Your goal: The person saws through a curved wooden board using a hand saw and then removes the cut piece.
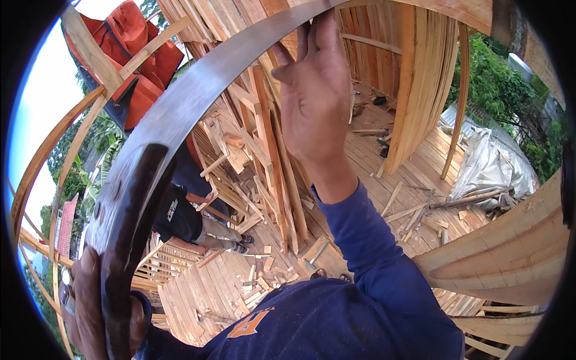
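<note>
A handsaw (180, 102) with a broad, shiny metal blade arcs across the upper left, close to the camera. My left hand (90, 306) is closed around its dark brown handle (132, 240) at the lower left. Raised in front of me, my right hand (318, 108) has its fingers stretched upward at the far end of the blade, and the blade partly hides the fingertips. Whether they press on the blade or on the wood behind it, I cannot tell. A pale wooden plank (444, 11) curves along the top edge, beside the blade's far end.
Below is a plank floor (192, 294) strewn with wood offcuts (258, 288). A person (186, 216) in dark clothes stands at left beside upright timbers (270, 150). A red-orange cloth (135, 48) hangs on beams. Stacked boards (414, 84), a grey tarp (495, 168) and a wide plank (504, 246) lie to the right.
</note>
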Motion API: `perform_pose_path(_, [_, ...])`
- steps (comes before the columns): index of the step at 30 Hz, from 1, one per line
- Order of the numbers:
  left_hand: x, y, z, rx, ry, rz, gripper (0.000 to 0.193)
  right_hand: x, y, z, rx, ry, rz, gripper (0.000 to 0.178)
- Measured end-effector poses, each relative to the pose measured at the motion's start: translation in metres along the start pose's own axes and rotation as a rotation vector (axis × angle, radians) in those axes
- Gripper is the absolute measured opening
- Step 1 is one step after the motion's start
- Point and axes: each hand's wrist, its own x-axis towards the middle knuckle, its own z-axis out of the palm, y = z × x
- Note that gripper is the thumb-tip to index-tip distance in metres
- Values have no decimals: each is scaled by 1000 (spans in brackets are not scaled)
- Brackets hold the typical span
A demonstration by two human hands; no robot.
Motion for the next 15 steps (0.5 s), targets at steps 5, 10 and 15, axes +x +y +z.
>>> perform_pose_path(5, [-19,5,-26,82,-97,120,41,-13,-13,4,35,-91,112,63])
perform_pose_path(10, [57,40,5,-198,-105,-7,44,30,-7,-52,231,-117,189,41])
perform_pose_path(15, [-2,18,-26,-56,-157,-28,41,-15,-1,-1,126,67,162,35])
